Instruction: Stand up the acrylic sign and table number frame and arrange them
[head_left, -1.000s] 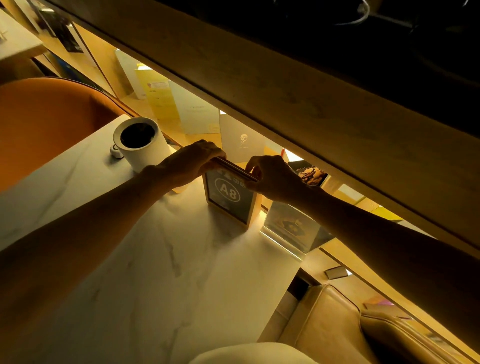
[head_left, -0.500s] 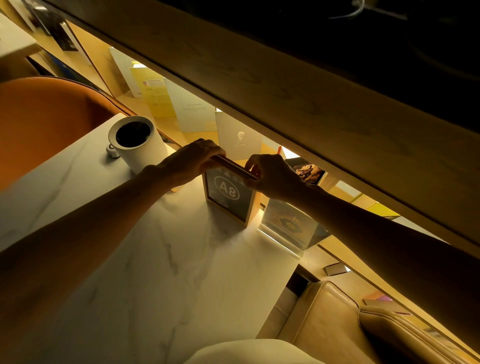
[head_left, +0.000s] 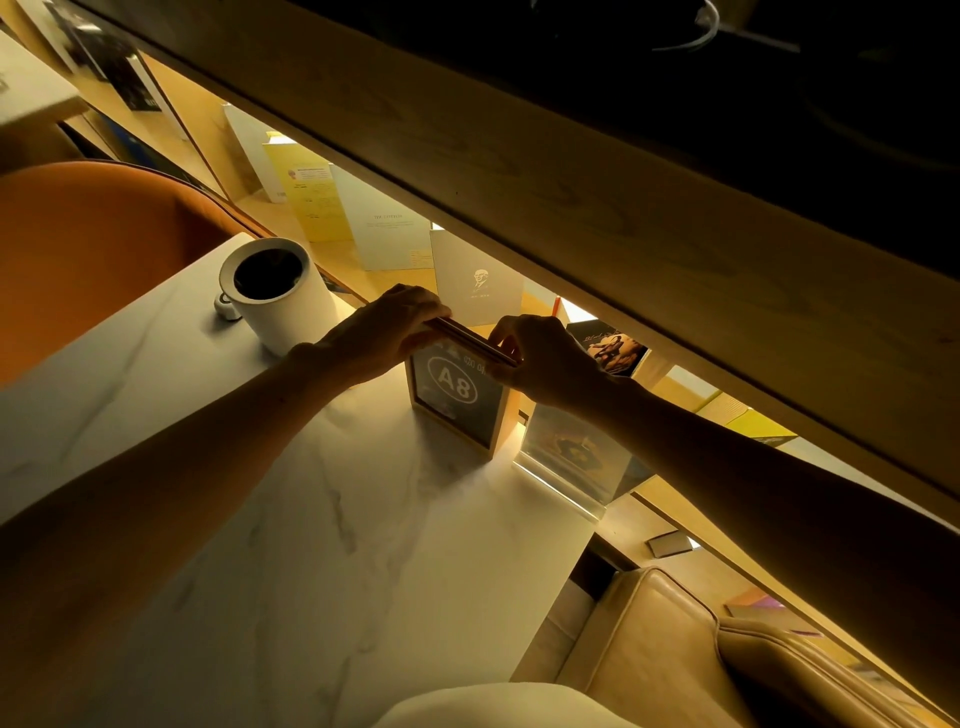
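Both hands are pinched on the top edge of the table number frame, one at each end. The left hand closes over the upper left corner, fingers curled down behind the rim; the right hand grips the upper right corner, thumb in front. The frame stands upright on the marble table, its dark face reading "A8" inside a white oval, turned toward the person.

Just to the right of the grip and below the right wrist, the acrylic sign also stands upright at the table's far edge, close beside the frame; whether the two touch I cannot tell in this dim light. Its clear base catches a strip of glow.

To the left of the grip, past the left wrist, a white cylindrical cup with a dark inside sits near the table's corner, a small white object at its foot. Behind the hands, pale cards lean in a row on a lit wooden shelf. An orange chair is far left, a tan leather seat lower right.
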